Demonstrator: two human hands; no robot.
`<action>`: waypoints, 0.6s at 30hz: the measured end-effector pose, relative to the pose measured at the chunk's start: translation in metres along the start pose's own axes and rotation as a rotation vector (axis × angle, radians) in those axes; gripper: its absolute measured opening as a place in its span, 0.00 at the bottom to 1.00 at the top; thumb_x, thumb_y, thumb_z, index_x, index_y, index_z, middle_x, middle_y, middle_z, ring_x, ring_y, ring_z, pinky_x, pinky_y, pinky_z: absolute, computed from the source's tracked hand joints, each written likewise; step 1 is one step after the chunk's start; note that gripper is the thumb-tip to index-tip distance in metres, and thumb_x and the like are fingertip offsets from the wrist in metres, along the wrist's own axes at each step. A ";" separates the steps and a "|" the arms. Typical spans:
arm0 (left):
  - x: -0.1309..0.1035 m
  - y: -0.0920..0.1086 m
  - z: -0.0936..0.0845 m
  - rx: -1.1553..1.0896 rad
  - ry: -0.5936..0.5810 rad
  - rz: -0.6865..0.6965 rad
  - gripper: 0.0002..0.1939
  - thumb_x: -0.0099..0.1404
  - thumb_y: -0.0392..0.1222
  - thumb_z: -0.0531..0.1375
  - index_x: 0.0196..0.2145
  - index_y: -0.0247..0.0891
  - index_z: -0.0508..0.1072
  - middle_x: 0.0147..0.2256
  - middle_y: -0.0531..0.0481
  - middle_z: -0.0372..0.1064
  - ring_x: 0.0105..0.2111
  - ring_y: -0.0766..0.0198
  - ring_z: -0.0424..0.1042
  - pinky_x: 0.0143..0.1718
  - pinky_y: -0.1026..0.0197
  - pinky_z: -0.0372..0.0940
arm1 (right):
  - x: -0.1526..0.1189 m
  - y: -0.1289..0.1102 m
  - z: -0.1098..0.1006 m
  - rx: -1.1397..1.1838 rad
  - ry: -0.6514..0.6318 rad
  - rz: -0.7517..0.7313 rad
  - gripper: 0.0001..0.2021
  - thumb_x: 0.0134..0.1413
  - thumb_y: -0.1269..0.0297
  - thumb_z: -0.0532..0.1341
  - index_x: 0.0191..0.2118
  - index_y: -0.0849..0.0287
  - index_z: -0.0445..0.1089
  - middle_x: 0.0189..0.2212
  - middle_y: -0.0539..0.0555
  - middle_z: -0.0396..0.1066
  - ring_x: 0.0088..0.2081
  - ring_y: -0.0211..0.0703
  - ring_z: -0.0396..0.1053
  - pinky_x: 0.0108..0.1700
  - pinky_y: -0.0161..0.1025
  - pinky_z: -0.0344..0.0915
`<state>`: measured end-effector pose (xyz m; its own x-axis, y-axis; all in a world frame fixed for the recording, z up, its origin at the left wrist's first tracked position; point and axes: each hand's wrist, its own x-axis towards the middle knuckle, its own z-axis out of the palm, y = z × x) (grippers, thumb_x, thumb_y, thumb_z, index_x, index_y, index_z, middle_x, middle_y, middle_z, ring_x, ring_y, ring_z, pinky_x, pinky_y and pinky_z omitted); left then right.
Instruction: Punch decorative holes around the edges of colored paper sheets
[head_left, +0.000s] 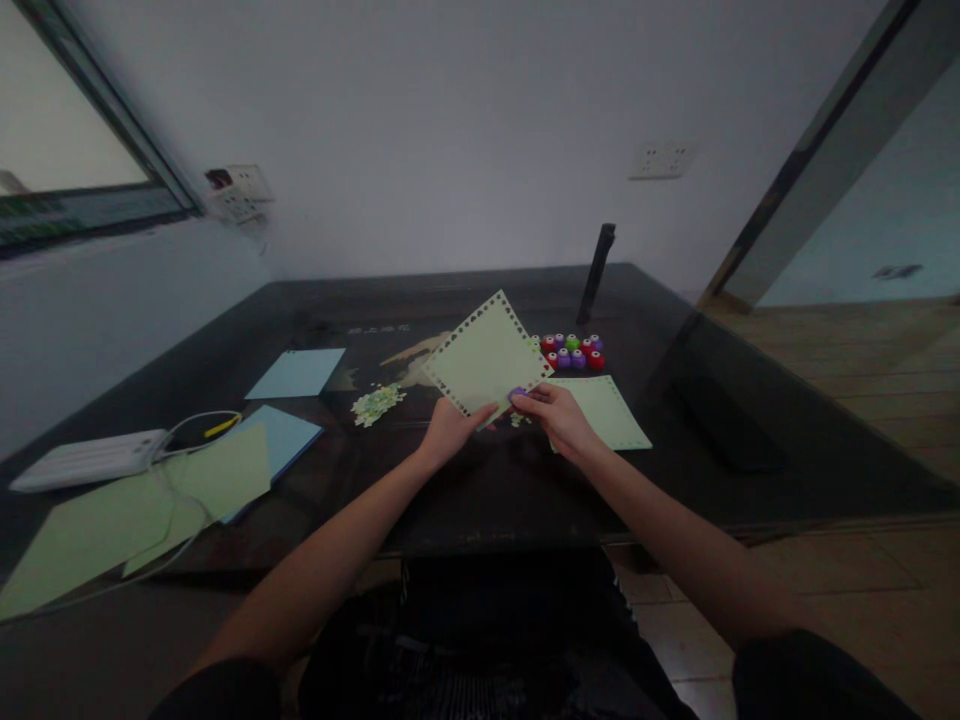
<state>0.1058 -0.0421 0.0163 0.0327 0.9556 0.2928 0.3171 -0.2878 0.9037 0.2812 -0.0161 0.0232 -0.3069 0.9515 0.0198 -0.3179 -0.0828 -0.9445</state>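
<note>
Currently gripping one punched pale-green sheet above dark table with left hand, thumb on top; pinching one purple craft punch on sheet's lower right edge with right hand. Right of sheet: at least nine loose craft punches, one second punched sheet. Left: one confetti pile, one power strip.
</note>
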 end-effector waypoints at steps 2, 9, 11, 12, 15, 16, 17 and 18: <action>0.000 0.000 0.000 0.014 -0.001 0.004 0.10 0.57 0.41 0.61 0.34 0.31 0.74 0.28 0.46 0.76 0.28 0.59 0.75 0.37 0.58 0.69 | 0.000 0.001 0.000 0.006 -0.002 -0.003 0.14 0.31 0.60 0.72 0.28 0.59 0.74 0.27 0.52 0.75 0.30 0.41 0.71 0.40 0.40 0.65; 0.000 0.001 0.000 0.028 -0.005 0.016 0.09 0.57 0.42 0.61 0.31 0.33 0.75 0.26 0.47 0.76 0.29 0.58 0.75 0.39 0.57 0.69 | 0.000 0.000 -0.001 -0.010 -0.004 -0.004 0.14 0.31 0.60 0.72 0.28 0.59 0.74 0.26 0.52 0.74 0.30 0.41 0.71 0.39 0.41 0.65; 0.000 0.000 0.001 0.027 -0.007 0.011 0.09 0.57 0.42 0.61 0.32 0.33 0.75 0.26 0.47 0.76 0.29 0.58 0.75 0.38 0.57 0.69 | 0.000 0.000 -0.002 -0.017 -0.004 -0.007 0.14 0.31 0.60 0.72 0.28 0.59 0.74 0.26 0.53 0.75 0.30 0.42 0.71 0.39 0.40 0.64; 0.000 0.000 0.001 0.023 -0.008 0.012 0.09 0.57 0.42 0.61 0.32 0.33 0.75 0.26 0.47 0.76 0.29 0.58 0.75 0.38 0.57 0.69 | 0.000 0.000 -0.002 -0.020 -0.001 -0.008 0.14 0.31 0.60 0.72 0.27 0.59 0.73 0.26 0.53 0.74 0.30 0.41 0.71 0.39 0.40 0.64; 0.000 -0.002 0.002 0.012 -0.001 0.014 0.10 0.56 0.43 0.62 0.34 0.33 0.74 0.28 0.46 0.76 0.29 0.58 0.75 0.37 0.57 0.70 | 0.000 0.000 -0.001 -0.023 0.011 -0.005 0.14 0.30 0.60 0.72 0.27 0.59 0.73 0.26 0.52 0.74 0.29 0.41 0.71 0.38 0.40 0.64; 0.000 -0.002 0.002 0.019 0.000 0.017 0.10 0.56 0.43 0.62 0.34 0.33 0.74 0.29 0.46 0.76 0.29 0.58 0.75 0.37 0.57 0.70 | 0.000 -0.001 -0.001 -0.026 0.012 -0.004 0.14 0.30 0.59 0.72 0.27 0.59 0.73 0.25 0.52 0.74 0.29 0.42 0.71 0.38 0.40 0.64; 0.000 -0.003 0.002 0.030 0.001 0.021 0.10 0.56 0.43 0.62 0.34 0.33 0.74 0.29 0.46 0.76 0.30 0.58 0.75 0.37 0.57 0.69 | 0.000 -0.001 -0.001 -0.029 0.012 -0.005 0.14 0.30 0.59 0.72 0.26 0.59 0.73 0.25 0.52 0.74 0.29 0.42 0.71 0.38 0.41 0.64; -0.001 -0.003 0.003 0.044 0.001 0.026 0.10 0.56 0.43 0.61 0.33 0.33 0.74 0.28 0.47 0.76 0.30 0.58 0.75 0.37 0.57 0.69 | 0.001 -0.001 -0.002 -0.031 0.011 -0.007 0.14 0.30 0.59 0.72 0.26 0.59 0.73 0.25 0.52 0.74 0.29 0.42 0.71 0.38 0.41 0.64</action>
<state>0.1074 -0.0417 0.0128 0.0410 0.9477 0.3165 0.3572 -0.3097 0.8812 0.2828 -0.0148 0.0233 -0.2950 0.9552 0.0235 -0.2920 -0.0667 -0.9541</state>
